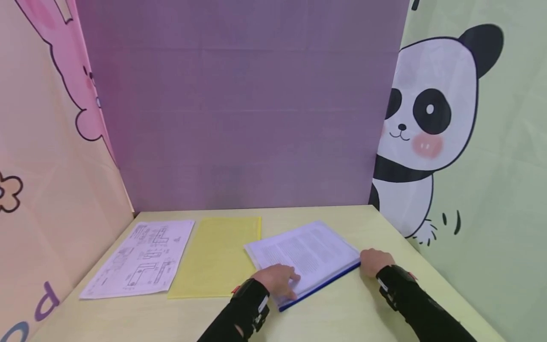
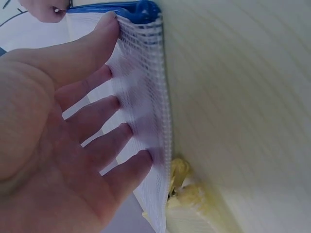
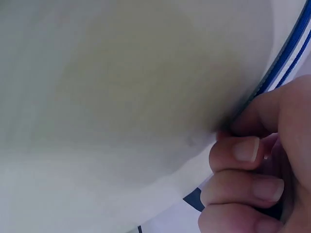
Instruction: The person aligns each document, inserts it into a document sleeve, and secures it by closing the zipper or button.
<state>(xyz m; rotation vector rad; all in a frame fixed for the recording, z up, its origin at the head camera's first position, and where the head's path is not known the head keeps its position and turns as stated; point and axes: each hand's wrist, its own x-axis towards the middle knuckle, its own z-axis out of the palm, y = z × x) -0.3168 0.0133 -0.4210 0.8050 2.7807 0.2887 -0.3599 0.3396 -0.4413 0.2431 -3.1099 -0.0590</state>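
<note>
A clear mesh zipper pouch point(image 1: 312, 251) with printed pages inside lies aslant on the table, its blue zipper point(image 1: 320, 287) along the near edge. My left hand point(image 1: 277, 279) is at the pouch's near left corner. In the left wrist view its fingers point(image 2: 97, 109) are spread and fairly straight against the mesh, the thumb close to the blue zipper end. At the right end of the zipper my right hand point(image 1: 375, 261) pinches the pouch's edge, the other fingers curled, as the right wrist view shows. Whether it holds the zipper's pull is hidden.
A yellow pouch or folder point(image 1: 215, 256) lies flat to the left of the mesh pouch. Farther left is a white sheet with line drawings point(image 1: 141, 259). Purple cloth point(image 1: 243, 104) stands behind the table point(image 1: 333, 313), with printed cloth panels at both sides.
</note>
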